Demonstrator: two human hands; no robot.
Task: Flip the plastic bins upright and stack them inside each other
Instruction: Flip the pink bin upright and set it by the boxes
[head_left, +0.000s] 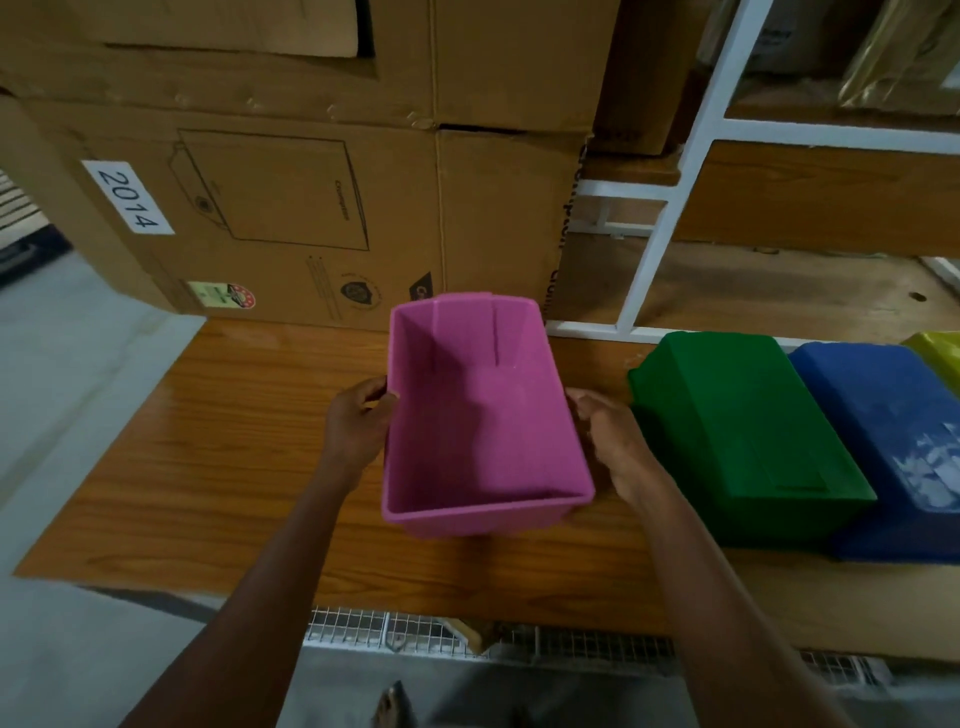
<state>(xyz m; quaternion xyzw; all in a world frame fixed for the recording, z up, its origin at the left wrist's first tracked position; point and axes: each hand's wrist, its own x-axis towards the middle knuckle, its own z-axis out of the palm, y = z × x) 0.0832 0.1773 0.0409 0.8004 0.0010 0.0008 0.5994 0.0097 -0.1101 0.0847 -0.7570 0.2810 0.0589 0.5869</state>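
Gripping the pink bin (483, 415) from both sides, the person holds it upright with its open mouth facing the camera, its inside bare. The left hand (358, 426) presses against the bin's left long wall, fingers curled at the rim; the right hand (608, 436) clasps the opposite long wall, thumb near the rim and fingers going under the side — so each grip is closed on the pink bin. Whether the bin rests on the wooden worktop (208, 457) or hangs just above it cannot be told from this angle. Just to the right stand three more bins, all upside down with their bases up: a green bin (743, 426) nearest the right hand, a blue bin (893, 441) touching the green one's far side, its surface marked with pale scuffs, and a yellow bin (940, 358) of which only a corner shows at the frame's edge. Behind the worktop, large cardboard boxes (291, 197) are stacked against the back — one carries a white label reading 2014. To their right rises a white metal shelf frame (670, 208) with wooden boards. Below the worktop's near edge runs a strip of wire mesh (395, 629), and grey floor (78, 364) shows on the left.
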